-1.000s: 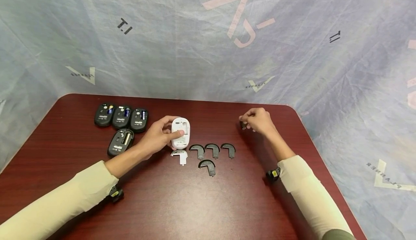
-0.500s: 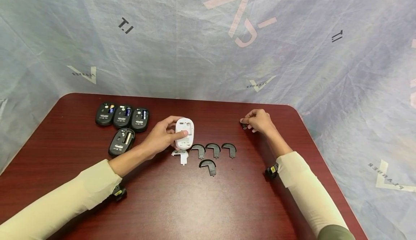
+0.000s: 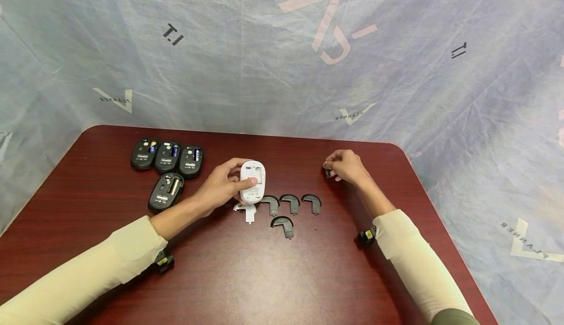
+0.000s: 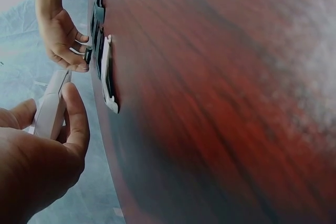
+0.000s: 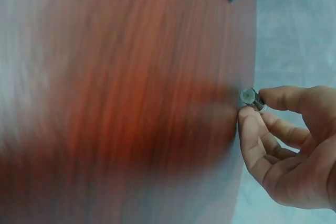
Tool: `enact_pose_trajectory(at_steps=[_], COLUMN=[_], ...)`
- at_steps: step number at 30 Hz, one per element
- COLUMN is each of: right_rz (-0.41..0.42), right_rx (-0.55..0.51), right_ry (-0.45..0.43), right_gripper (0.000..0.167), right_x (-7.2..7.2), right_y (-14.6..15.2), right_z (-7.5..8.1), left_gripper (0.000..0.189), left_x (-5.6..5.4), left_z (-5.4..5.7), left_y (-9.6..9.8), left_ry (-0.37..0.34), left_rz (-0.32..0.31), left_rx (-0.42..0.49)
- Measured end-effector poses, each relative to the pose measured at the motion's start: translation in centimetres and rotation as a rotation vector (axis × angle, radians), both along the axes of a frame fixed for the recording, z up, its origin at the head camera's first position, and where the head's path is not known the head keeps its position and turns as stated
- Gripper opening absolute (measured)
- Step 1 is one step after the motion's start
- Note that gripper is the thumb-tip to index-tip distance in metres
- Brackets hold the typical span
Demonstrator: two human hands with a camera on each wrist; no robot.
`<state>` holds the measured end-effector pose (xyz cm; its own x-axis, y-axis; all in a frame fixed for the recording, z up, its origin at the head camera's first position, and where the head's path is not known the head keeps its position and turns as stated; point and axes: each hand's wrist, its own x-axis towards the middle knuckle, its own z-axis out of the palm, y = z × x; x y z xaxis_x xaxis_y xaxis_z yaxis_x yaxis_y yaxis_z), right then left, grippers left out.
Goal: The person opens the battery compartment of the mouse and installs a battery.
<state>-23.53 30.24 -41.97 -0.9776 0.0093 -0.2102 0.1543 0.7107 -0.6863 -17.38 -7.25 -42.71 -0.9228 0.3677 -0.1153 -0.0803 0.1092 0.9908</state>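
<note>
My left hand (image 3: 218, 186) grips a white computer mouse (image 3: 254, 194), thumb across its underside, which faces up and shows an uncovered battery slot. In the left wrist view that mouse (image 4: 50, 111) is seen edge-on, raised off the table. My right hand (image 3: 349, 166) pinches a small dark battery (image 3: 327, 173) between thumb and fingers; the right wrist view shows the round metallic end of the battery (image 5: 248, 96). Just below the mouse lies a white battery cover (image 3: 249, 212). Black battery covers (image 3: 289, 203) lie beside it, with one black cover (image 3: 283, 225) nearer to me.
Several black mice (image 3: 165, 192) lie underside up at the left, each with a battery in its slot; three stand side by side behind one nearer mouse. A printed fabric sheet (image 3: 282, 70) hangs behind the table (image 3: 264, 276).
My left hand has carried the white mouse slightly to the right, over the edge of the covers. The right hand keeps pinching the battery and has shifted very little.
</note>
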Motion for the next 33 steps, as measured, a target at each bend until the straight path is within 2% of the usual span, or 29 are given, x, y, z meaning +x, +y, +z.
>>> enact_pose_trajectory(at_steps=[15,22,27,33], right_rz=[0.068,0.128,0.164,0.196], right_rx=[-0.164,-0.245,-0.343,-0.431], right_ry=[0.047,0.094,0.143,0.155], right_gripper=[0.026,0.028,0.030,0.030], right_x=[2.1,2.7,3.0,3.5], right_y=[-3.3,-4.2,-5.4,-7.4], right_z=[0.7,1.5,2.4,3.3], left_gripper=[0.059,0.060,0.061,0.062], left_x=[0.0,-0.1,-0.2,-0.3], left_z=[-0.2,0.0,0.1,-0.1], left_y=[0.6,0.9,1.3,1.7], left_ry=[-0.006,-0.009,-0.023,-0.031], left_rz=[-0.032,-0.046,-0.051,-0.054], left_rx=[-0.009,0.003,-0.001,-0.009])
